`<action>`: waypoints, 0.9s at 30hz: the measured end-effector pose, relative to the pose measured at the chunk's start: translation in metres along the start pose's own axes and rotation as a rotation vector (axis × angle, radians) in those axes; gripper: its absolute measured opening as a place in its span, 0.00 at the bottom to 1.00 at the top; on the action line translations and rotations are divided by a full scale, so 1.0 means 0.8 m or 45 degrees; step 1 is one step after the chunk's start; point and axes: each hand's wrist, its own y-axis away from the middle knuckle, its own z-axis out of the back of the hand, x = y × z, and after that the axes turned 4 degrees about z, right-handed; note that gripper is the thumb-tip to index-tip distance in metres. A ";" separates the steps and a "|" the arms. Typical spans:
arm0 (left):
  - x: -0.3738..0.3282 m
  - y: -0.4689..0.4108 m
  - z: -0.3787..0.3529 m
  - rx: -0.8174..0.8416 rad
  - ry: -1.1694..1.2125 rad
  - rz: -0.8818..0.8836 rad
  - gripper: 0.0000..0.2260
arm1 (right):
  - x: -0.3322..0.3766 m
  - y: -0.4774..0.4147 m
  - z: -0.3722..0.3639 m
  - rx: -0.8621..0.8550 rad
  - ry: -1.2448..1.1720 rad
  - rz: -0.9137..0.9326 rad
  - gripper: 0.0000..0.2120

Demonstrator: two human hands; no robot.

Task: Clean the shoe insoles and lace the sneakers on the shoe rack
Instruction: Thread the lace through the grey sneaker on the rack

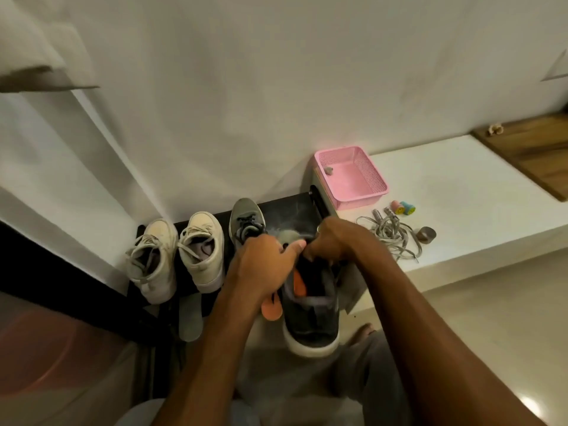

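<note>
A dark grey sneaker [310, 315] with a white sole lies heel towards me, its toe hidden under my hands. My left hand [264, 265] grips its left side near the tongue. My right hand [333, 241] curls around the top of the opening. An orange insole [299, 282] sticks out of the shoe, and an orange piece [272, 309] shows under my left wrist. The matching grey sneaker [246, 221] stands on the black shoe rack [289, 210]. Two white sneakers [181, 256] stand to its left, laced.
Loose grey laces [390, 238] lie on the white ledge [461, 192], beside a pink basket [353, 176], two small coloured rollers [403, 207] and a metal ring [426, 234]. A grey insole [190, 318] lies below the rack. A wooden board [534, 149] sits far right.
</note>
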 end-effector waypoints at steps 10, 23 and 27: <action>0.012 -0.082 -0.064 -0.248 0.167 -0.178 0.11 | -0.048 -0.107 -0.011 -0.506 -0.140 0.080 0.14; 0.038 -0.134 -0.083 -0.356 0.082 0.112 0.15 | -0.051 -0.168 -0.062 -0.496 0.064 0.114 0.16; 0.034 -0.159 -0.071 -0.462 0.091 0.012 0.11 | -0.047 -0.168 -0.056 -0.497 -0.004 0.126 0.14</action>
